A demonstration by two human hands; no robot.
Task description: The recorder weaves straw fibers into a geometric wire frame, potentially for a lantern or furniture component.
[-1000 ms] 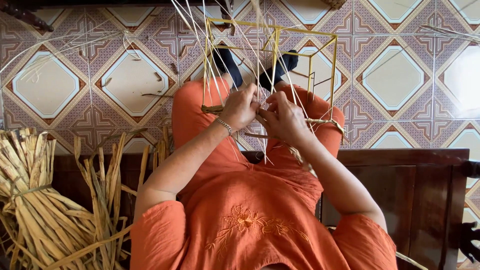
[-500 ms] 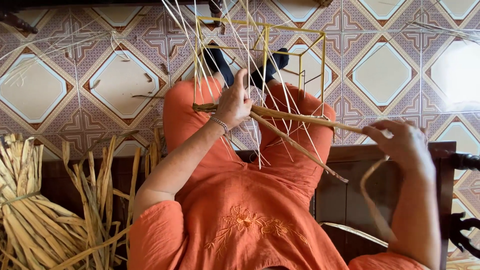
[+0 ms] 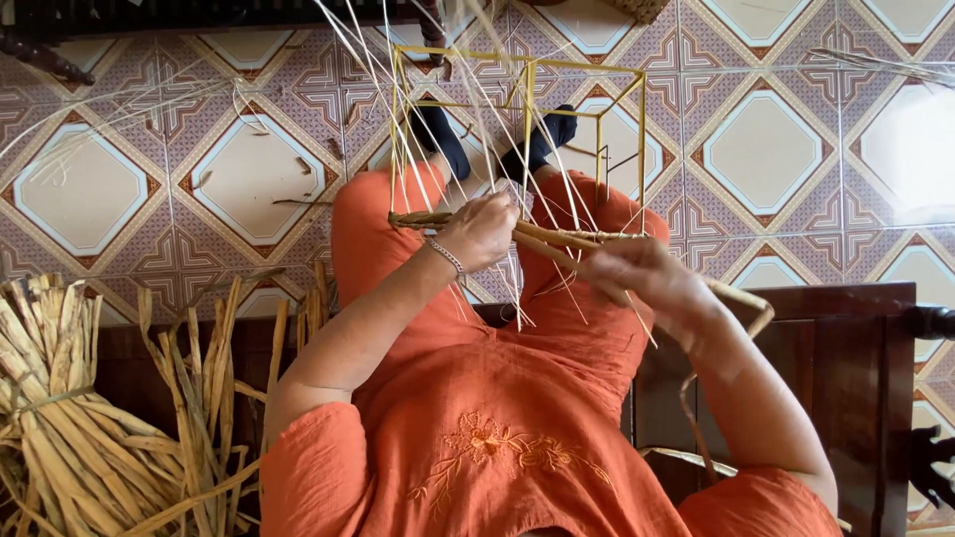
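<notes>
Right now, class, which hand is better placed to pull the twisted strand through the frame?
The right hand, probably: it grips the strand along its free length. The left hand pins the strand's start against the yellow frame.

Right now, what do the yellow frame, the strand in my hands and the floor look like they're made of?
The box frame looks like thin metal rod with a glossy yellow coat: straight, even bars. The strand between the left hand and right hand looks like twisted dried plant fibre, tan and matte. The floor seems glazed patterned tile, given its sheen.
</notes>
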